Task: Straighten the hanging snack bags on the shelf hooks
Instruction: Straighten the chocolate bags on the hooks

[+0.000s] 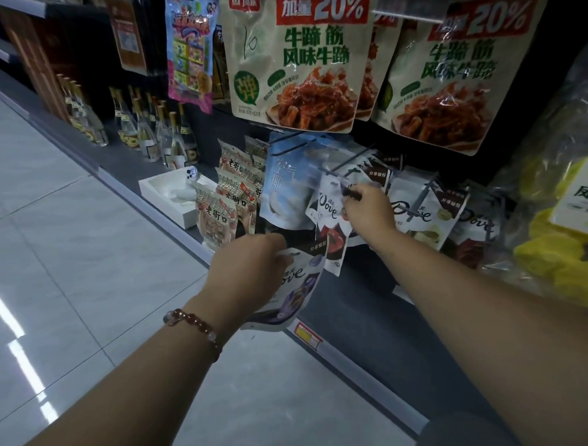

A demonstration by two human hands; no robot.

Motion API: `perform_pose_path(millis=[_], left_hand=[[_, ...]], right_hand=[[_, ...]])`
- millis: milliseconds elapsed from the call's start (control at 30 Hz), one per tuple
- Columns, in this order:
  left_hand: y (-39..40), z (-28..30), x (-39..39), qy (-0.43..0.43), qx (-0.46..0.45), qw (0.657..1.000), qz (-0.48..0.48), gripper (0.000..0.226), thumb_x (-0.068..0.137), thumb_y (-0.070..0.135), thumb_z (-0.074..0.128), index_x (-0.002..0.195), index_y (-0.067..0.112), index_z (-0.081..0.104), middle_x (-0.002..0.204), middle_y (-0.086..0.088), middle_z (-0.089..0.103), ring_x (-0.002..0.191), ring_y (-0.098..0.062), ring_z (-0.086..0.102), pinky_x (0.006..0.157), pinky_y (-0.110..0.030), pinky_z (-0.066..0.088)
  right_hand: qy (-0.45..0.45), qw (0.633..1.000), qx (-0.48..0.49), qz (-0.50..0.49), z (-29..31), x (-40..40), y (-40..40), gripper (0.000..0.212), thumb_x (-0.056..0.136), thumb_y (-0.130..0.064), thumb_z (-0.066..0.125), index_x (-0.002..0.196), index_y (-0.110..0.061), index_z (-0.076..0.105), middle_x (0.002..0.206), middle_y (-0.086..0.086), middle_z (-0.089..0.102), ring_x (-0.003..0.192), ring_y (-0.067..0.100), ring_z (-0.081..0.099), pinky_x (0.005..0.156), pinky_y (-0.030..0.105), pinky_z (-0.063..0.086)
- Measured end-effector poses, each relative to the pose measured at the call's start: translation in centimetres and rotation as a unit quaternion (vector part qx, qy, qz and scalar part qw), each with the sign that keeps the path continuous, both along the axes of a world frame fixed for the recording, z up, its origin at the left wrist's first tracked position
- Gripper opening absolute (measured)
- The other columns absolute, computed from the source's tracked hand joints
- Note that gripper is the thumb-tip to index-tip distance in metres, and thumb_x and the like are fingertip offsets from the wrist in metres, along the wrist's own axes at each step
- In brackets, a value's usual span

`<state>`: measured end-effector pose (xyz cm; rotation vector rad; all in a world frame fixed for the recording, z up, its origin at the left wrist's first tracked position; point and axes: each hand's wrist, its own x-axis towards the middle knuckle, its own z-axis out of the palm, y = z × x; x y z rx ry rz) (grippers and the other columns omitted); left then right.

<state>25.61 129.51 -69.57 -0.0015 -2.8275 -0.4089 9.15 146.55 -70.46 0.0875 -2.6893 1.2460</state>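
My left hand grips a white and purple Dove bag off the hooks, below the lower row. My right hand pinches the top of a white and red Dove bag at the tip of a metal hook. A pale blue bag hangs on the hook to the left. More Dove bags hang to the right on further hooks. Two large beef tendon bags hang on the row above.
Red and white snack packs hang at the left of the lower row. Glass bottles and a white box stand on the low shelf to the left. Yellow dried fruit bags hang at the right. A tiled floor lies to the left.
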Motion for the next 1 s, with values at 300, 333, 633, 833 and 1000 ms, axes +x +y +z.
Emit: perform_pose_path(millis=[300, 333, 633, 833, 1000], left_hand=[[-0.4, 1.3, 1.6, 0.007, 0.006, 1.000, 0.024, 0.025, 0.101, 0.032, 0.044, 0.099, 0.028, 0.068, 0.087, 0.006, 0.068, 0.074, -0.019, 0.063, 0.057, -0.028, 0.048], [-0.5, 1.3, 1.7, 0.014, 0.005, 1.000, 0.025, 0.025, 0.101, 0.032, 0.044, 0.100, 0.027, 0.068, 0.087, 0.004, 0.069, 0.074, -0.021, 0.063, 0.059, -0.029, 0.050], [-0.3, 0.6, 1.2, 0.011, -0.011, 1.000, 0.023, 0.025, 0.101, 0.031, 0.046, 0.109, 0.026, 0.069, 0.093, 0.000, 0.071, 0.075, -0.024, 0.061, 0.058, -0.029, 0.043], [1.4, -0.3, 0.1, 0.023, -0.015, 1.000, -0.014, 0.023, 0.101, 0.025, 0.048, 0.106, 0.022, 0.070, 0.092, -0.003, 0.071, 0.071, -0.022, 0.058, 0.055, -0.028, 0.040], [3.9, -0.6, -1.5, 0.017, -0.001, 0.999, -0.048, 0.021, 0.100, 0.026, 0.051, 0.105, 0.020, 0.070, 0.094, -0.008, 0.072, 0.079, -0.029, 0.062, 0.060, -0.031, 0.046]], right_hand=[[-0.016, 0.999, -0.011, 0.035, 0.6, 7.8, 1.4, 0.011, 0.093, -0.016, 0.057, 0.098, -0.016, 0.067, 0.077, 0.003, 0.066, 0.072, 0.026, 0.064, 0.068, 0.035, 0.051], [-0.014, 0.999, -0.011, 0.035, 0.4, 8.8, 1.9, 0.010, 0.094, -0.017, 0.057, 0.097, -0.015, 0.067, 0.079, 0.004, 0.067, 0.073, 0.026, 0.064, 0.067, 0.035, 0.051], [0.029, 0.998, -0.033, 0.042, -0.2, 15.5, 7.3, 0.015, 0.095, -0.017, 0.059, 0.105, -0.019, 0.070, 0.100, -0.011, 0.066, 0.093, 0.005, 0.059, 0.078, 0.020, 0.046], [0.000, 0.999, -0.030, 0.031, 0.6, 16.3, 10.1, 0.011, 0.094, -0.019, 0.059, 0.094, -0.027, 0.067, 0.093, -0.015, 0.065, 0.089, 0.004, 0.060, 0.074, 0.024, 0.047], [-0.032, 0.999, -0.007, 0.026, -0.2, 17.1, 12.4, 0.010, 0.095, -0.021, 0.059, 0.095, -0.029, 0.064, 0.093, -0.018, 0.059, 0.090, 0.004, 0.057, 0.068, 0.013, 0.040]])
